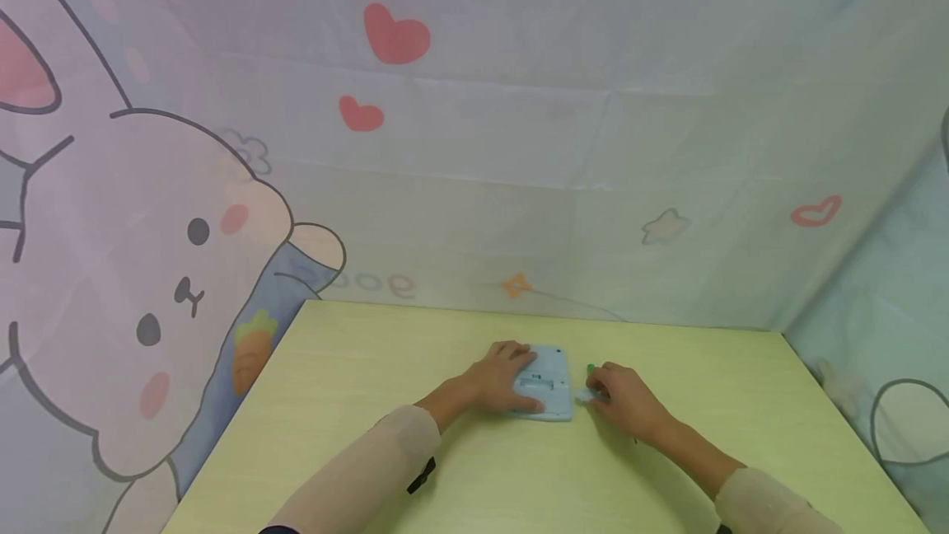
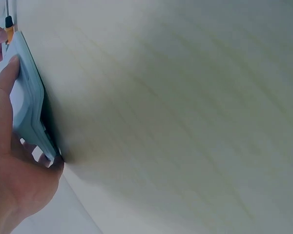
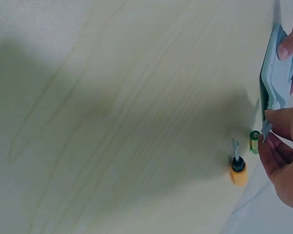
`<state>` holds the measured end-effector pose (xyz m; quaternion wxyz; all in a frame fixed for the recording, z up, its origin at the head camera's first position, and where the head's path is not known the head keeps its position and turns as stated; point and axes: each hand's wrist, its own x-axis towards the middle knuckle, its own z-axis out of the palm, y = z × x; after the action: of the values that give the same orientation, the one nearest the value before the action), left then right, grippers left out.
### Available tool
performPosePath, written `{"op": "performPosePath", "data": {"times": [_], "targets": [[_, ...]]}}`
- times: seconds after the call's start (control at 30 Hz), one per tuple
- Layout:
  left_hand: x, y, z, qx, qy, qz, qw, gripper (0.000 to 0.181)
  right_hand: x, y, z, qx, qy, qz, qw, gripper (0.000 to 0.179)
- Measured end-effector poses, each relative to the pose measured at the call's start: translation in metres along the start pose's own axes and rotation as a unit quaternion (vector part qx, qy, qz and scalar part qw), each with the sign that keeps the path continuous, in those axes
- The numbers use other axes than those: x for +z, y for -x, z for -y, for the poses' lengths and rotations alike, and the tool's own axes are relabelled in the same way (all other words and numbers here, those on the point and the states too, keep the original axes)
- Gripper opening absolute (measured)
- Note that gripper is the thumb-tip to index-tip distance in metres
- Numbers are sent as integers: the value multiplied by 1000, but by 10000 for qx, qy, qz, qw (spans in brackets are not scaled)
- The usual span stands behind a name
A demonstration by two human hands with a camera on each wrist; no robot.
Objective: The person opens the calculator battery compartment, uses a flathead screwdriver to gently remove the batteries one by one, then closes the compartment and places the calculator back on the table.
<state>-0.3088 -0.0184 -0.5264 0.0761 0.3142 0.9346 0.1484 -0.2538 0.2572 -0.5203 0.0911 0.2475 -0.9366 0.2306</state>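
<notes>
A flat light-blue plastic device (image 1: 550, 361) lies on the table, a recessed compartment showing on its upturned face. My left hand (image 1: 498, 381) holds it from the left, fingers at the far side and thumb near the front edge. Just right of the device, my right hand (image 1: 630, 404) pinches a small light-blue plastic piece (image 3: 266, 129) between thumb and fingers. A green battery (image 3: 254, 141) sits beside those fingertips in the right wrist view. Close by is a screwdriver (image 3: 238, 168) with an orange handle; in the head view I cannot make it out.
The pale yellow wooden table (image 1: 356, 369) extends around both hands. A printed cloth (image 1: 519, 147) with a rabbit and hearts hangs behind its far edge, and more cloth hangs at the right side.
</notes>
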Motion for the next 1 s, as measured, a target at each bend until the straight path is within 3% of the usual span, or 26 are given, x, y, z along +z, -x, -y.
{"op": "performPosePath", "data": {"times": [0.33, 0.63, 1.0], "targets": [[-5, 0, -2, -29, 70, 40, 10000, 95, -4, -3, 2, -25, -129, 19, 9999, 18], [2, -5, 2, -13, 132, 17, 9999, 97, -3, -4, 5, -44, -207, -52, 9998, 18], [1, -2, 1, -25, 188, 3, 9998, 96, 0, -8, 12, -90, -283, -65, 9995, 17]]}}
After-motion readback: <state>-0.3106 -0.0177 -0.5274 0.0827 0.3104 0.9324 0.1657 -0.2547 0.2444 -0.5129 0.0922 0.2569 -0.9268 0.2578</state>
